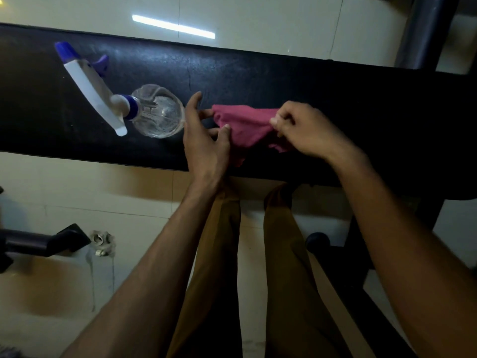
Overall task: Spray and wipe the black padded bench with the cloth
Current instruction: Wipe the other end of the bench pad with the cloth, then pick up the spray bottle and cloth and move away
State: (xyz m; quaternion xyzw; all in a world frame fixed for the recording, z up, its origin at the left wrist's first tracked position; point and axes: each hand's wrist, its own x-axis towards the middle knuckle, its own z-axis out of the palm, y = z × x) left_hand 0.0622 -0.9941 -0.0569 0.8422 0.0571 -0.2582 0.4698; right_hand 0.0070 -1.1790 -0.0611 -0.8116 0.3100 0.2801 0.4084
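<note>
Down past my brown trousers (222, 254), both forearms reach over the black bench (335, 81). My right hand (307, 130) pinches one corner of the red cloth (245, 125); my left hand (204, 140) pinches the other, fingers fanned. Beyond, left, the spray bottle (144, 109) stands upright.

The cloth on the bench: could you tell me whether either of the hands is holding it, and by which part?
Both. The right hand pinches the cloth at its right edge; the left hand pinches its left edge. The spray bottle stands unheld.
</note>
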